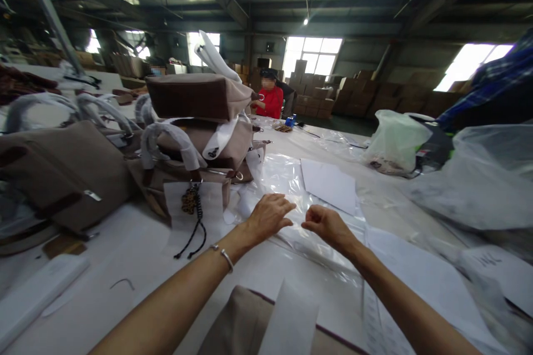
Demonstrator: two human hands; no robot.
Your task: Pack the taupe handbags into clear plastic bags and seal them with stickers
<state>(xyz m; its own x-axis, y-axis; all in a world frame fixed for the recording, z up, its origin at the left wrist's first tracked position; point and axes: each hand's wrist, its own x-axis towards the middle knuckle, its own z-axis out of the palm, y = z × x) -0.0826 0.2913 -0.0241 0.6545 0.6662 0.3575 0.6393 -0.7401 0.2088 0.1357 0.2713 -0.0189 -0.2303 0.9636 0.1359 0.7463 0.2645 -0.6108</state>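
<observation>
My left hand [271, 214] reaches over a pile of clear plastic bags [320, 244], its fingers stretched forward and apart, with nothing visible in it. Beside it, my right hand [328, 226] is closed, thumb and forefinger pinched together. Whatever it pinches, if anything, is too small to make out. Under my forearms lies a taupe handbag [239, 321], partly out of view, with a strip of white paper [290, 321] across it. A white sheet [328, 184] rests on the plastic just beyond my hands.
Stacked taupe handbags [187, 97] with wrapped handles fill the left side. A black braided charm [199, 205] hangs on white paper there. At right stand a pale green plastic bag [395, 138] and a large translucent bag [483, 172]. A person in red [270, 101] works across the table.
</observation>
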